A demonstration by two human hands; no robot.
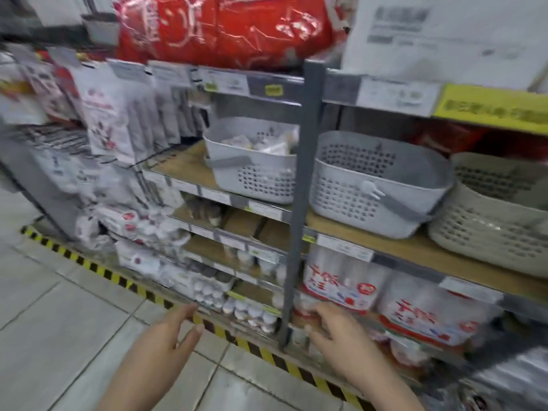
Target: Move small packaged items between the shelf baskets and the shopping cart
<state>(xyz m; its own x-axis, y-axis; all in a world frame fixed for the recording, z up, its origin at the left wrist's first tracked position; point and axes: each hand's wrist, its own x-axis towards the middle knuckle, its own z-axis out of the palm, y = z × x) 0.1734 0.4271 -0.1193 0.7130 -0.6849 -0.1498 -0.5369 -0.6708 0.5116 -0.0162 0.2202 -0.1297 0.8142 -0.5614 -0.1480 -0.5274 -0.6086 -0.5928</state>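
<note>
Item, shelf stage: you are holding your left hand [166, 336] loose and empty, your right hand [335, 327] curling on something too blurred to name, so aim steadily for the packet-filled white basket [255, 173] on the middle shelf [178, 161].

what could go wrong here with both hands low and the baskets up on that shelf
1. The picture is motion-blurred, so the right hand may grip poorly; its fingers curl near small packages low on the rack, and whether it holds one cannot be told.
2. The grey upright post stands between the white basket of packets and the grey basket; a rising hand could knock it.
3. The left hand is empty, giving no support.
</note>
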